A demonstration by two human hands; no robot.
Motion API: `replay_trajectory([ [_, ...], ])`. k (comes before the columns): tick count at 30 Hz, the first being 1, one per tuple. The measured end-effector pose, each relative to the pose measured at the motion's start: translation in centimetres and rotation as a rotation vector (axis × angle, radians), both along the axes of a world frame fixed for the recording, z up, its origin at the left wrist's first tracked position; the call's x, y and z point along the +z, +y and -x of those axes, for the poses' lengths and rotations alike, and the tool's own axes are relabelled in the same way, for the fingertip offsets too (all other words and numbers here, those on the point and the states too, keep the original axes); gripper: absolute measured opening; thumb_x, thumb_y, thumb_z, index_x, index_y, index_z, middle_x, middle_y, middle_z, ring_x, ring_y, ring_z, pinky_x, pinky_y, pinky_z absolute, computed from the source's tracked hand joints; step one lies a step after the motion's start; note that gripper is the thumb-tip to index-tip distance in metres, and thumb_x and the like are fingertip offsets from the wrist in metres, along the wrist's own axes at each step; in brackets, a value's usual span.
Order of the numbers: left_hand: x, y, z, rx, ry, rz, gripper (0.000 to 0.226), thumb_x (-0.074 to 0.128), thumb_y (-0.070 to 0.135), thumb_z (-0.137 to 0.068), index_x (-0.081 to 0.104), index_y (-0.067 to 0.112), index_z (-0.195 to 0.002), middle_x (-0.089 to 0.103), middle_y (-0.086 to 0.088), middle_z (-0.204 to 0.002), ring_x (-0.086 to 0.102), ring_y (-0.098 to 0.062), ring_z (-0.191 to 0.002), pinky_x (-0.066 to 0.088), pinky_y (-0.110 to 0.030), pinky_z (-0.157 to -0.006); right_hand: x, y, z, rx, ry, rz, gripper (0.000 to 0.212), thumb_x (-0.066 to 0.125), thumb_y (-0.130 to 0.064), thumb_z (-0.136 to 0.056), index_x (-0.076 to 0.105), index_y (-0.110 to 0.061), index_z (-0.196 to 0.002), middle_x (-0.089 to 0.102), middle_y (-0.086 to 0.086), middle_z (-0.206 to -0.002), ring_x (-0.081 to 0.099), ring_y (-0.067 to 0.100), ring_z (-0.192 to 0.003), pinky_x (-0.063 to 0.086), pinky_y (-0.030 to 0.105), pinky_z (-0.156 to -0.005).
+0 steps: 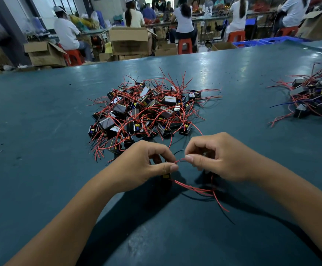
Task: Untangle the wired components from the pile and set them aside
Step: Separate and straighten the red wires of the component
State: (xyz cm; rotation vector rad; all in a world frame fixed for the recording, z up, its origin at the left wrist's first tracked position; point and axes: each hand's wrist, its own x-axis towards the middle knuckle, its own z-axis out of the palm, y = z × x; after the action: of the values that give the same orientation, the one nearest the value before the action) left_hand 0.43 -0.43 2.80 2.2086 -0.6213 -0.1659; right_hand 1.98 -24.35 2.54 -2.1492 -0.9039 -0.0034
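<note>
Red wire [181,160] runs in a short arc between the two hands, pinched at one end by the thumb and forefinger of the left hand [146,166] and at the other by those of the right hand [213,158], both with the remaining fingers curled in. A small black component with a yellow part [165,176] shows just under the left hand, and more red and black leads [204,191] trail from below the hands toward the near edge, lying on the worktop [41,121]. Just beyond the hands sits the pile [146,112]: many small black box-shaped components with yellow and blue details, some with pale shiny faces, knotted together by thin red wires that stick out on every side. A second heap [317,100] of the same parts lies well apart at the right edge of the view. The dark teal worktop has wide bare room to the left and between the two heaps. Past its far edge stand open cardboard boxes [129,41], whose contents cannot be made out, blue crates [252,43], and people seated on red stools [185,46].
</note>
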Motion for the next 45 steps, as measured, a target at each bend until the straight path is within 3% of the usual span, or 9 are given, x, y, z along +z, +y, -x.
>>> replay_trajectory([
  [6,0.0,0.5,-0.5,0.230,-0.065,0.166,0.019,0.070,0.030,-0.092,0.066,0.019,-0.077,0.062,0.006,-0.059,0.054,-0.006,-0.050,0.043,-0.019,-0.050,0.1,-1.0,-1.1,-0.269,-0.052,-0.243,0.012,0.063,-0.019,-0.096,0.067,-0.023,-0.086,0.070,-0.005,-0.076,0.067,0.010,-0.068,0.055,0.023,-0.068],
  [10,-1.0,0.1,-0.6,0.312,-0.062,-0.057,0.027,0.070,0.044,-0.089,0.066,0.022,-0.073,0.068,0.005,-0.062,0.058,-0.005,-0.049,0.046,-0.022,-0.051,-0.7,-0.3,-1.1,-0.358,-0.086,-0.113,0.008,0.072,-0.018,-0.089,0.067,-0.024,-0.085,0.068,-0.012,-0.074,0.062,-0.003,-0.068,0.043,0.006,-0.065],
  [15,-2.1,-1.5,-0.6,0.335,-0.031,0.004,0.010,0.073,0.034,-0.089,0.073,0.026,-0.083,0.070,0.012,-0.072,0.055,0.005,-0.053,0.040,-0.021,-0.059,-0.5,0.0,-1.1,-0.312,0.024,0.060,0.010,0.078,-0.029,-0.084,0.069,-0.025,-0.085,0.072,-0.011,-0.074,0.066,0.001,-0.070,0.052,0.021,-0.069],
  [19,-2.2,-2.0,-0.5,0.262,-0.007,0.065,0.005,0.076,0.024,-0.088,0.073,0.021,-0.085,0.069,0.019,-0.065,0.054,0.004,-0.049,0.039,-0.012,-0.052,0.2,0.0,-0.6,-0.240,0.022,0.191,0.016,0.080,-0.033,-0.081,0.071,-0.025,-0.092,0.071,-0.016,-0.076,0.065,-0.004,-0.070,0.047,0.010,-0.066],
  [26,-1.9,-1.8,-0.4,0.205,-0.060,0.039,0.008,0.075,0.020,-0.088,0.070,0.026,-0.088,0.068,0.015,-0.079,0.051,-0.006,-0.054,0.043,-0.018,-0.054,0.3,0.6,0.2,-0.138,-0.155,0.387,0.010,0.068,-0.031,-0.091,0.073,-0.026,-0.099,0.071,-0.012,-0.086,0.056,0.002,-0.073,0.043,0.015,-0.070],
  [32,-1.8,-2.0,-0.2,0.184,-0.067,0.077,0.009,0.068,0.028,-0.094,0.068,0.026,-0.085,0.068,0.015,-0.074,0.061,-0.009,-0.059,0.050,-0.026,-0.059,0.2,0.3,0.1,-0.271,0.048,0.137,0.010,0.070,-0.026,-0.089,0.066,-0.026,-0.081,0.062,-0.017,-0.054,0.057,0.001,-0.045,0.039,0.009,-0.049],
  [34,-1.8,-2.1,-0.1,0.175,-0.063,0.082,0.010,0.068,0.027,-0.095,0.068,0.024,-0.086,0.068,0.014,-0.073,0.063,-0.013,-0.061,0.052,-0.029,-0.062,0.2,0.5,0.3,-0.248,0.103,0.110,0.012,0.067,-0.027,-0.093,0.066,-0.027,-0.080,0.063,-0.015,-0.054,0.057,0.006,-0.040,0.039,0.011,-0.046],
  [38,-1.9,-2.2,-0.1,0.179,-0.066,0.087,0.011,0.069,0.026,-0.094,0.068,0.024,-0.083,0.066,0.018,-0.068,0.056,0.000,-0.056,0.044,-0.015,-0.056,-0.1,1.2,0.3,-0.337,0.375,-0.150,0.014,0.059,-0.014,-0.099,0.063,-0.013,-0.085,0.071,0.001,-0.065,0.060,0.010,-0.045,0.045,0.019,-0.044],
  [45,-2.2,-2.5,0.2,0.218,-0.067,0.140,0.012,0.068,0.025,-0.094,0.070,0.025,-0.082,0.068,0.013,-0.070,0.060,-0.001,-0.058,0.045,-0.017,-0.058,0.1,1.9,0.5,-0.292,0.670,-0.448,0.017,0.047,-0.006,-0.102,0.059,-0.006,-0.090,0.066,0.007,-0.065,0.045,0.007,-0.043,0.034,0.015,-0.039],
])
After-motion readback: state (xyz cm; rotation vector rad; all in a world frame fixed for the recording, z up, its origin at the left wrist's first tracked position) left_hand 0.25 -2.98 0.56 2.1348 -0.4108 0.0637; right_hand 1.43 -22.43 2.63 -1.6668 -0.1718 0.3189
